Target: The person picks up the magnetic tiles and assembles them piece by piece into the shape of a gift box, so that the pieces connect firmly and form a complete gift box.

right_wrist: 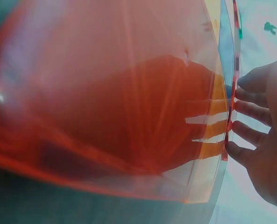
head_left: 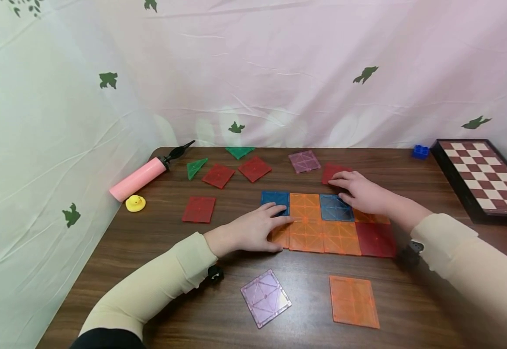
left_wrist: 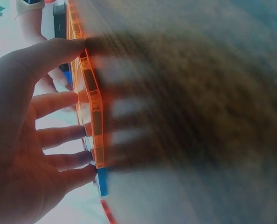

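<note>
Magnetic tiles [head_left: 323,224] lie flat and edge to edge in a block at the middle of the worktop [head_left: 148,252]: blue and orange squares in the far row, orange ones and a red one in the near row. My left hand [head_left: 253,232] rests on the left end of the block, fingers [head_left: 275,209] straight and a little spread, tips on the blue tile [head_left: 274,198] and palm over the near-left orange tile [head_left: 281,236]. The left wrist view shows the same spread fingers [left_wrist: 59,102] flat against the orange edge, though the rest is blurred. My right hand [head_left: 360,192] lies over the far right of the block, fingers relaxed and apart, touching a red tile [head_left: 332,170] just beyond the second blue tile [head_left: 335,208]; it grips nothing.

Near me sit a loose purple tile [head_left: 265,297] and a loose orange tile [head_left: 353,300]. Farther left lie three more red squares [head_left: 198,209], two green triangles [head_left: 195,167], a pink pump [head_left: 141,177] and a yellow duck [head_left: 135,203]. A purple tile [head_left: 304,161] lies at the far side, with a small blue brick [head_left: 420,151] and a chessboard [head_left: 484,174] to the right.
</note>
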The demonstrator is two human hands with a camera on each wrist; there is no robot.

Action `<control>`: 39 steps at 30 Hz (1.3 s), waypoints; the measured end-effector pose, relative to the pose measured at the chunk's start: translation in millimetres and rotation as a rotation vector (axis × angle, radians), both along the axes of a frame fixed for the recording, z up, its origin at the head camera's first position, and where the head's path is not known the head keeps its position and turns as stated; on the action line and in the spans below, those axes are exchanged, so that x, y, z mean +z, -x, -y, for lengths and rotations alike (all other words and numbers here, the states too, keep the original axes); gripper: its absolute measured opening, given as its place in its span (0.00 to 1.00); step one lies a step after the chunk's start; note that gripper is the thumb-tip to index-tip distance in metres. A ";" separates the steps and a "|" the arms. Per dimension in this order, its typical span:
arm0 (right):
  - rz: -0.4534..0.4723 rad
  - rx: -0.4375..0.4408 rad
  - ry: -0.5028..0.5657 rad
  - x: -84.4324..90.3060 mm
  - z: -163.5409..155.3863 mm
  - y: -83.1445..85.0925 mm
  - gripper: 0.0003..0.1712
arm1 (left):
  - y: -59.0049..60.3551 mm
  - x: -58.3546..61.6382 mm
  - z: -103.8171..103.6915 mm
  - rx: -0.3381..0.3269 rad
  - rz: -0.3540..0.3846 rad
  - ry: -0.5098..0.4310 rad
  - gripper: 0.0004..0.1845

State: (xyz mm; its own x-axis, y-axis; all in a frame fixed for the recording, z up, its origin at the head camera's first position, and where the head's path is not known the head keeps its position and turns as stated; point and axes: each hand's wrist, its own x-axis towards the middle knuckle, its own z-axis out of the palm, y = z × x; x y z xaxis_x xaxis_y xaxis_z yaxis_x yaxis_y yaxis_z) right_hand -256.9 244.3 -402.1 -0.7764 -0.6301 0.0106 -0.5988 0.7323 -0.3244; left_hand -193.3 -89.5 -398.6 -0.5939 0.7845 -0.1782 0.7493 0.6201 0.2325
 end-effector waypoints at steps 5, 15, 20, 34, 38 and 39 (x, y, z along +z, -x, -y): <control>-0.012 0.044 0.027 -0.8 3.1 -9.6 0.23 | -0.5 0.2 0.7 -0.007 -0.006 -0.001 0.40; -0.012 0.056 0.095 1.2 9.3 -10.2 0.17 | -0.5 -1.6 1.8 -0.004 0.003 -0.008 0.40; 0.002 -0.008 0.079 2.8 20.2 7.6 0.18 | -0.8 -2.1 2.2 -0.010 0.004 -0.018 0.39; 0.046 -0.045 -0.082 -6.1 59.1 55.6 0.29 | 0.1 -1.7 2.9 -0.003 -0.001 -0.014 0.40; 0.043 -0.018 -0.092 -3.3 66.5 51.2 0.28 | 0.6 -0.7 1.9 -0.002 0.002 -0.013 0.40; 0.043 -0.008 -0.092 -2.6 67.8 49.5 0.28 | 0.7 -0.9 1.7 -0.001 0.003 -0.013 0.40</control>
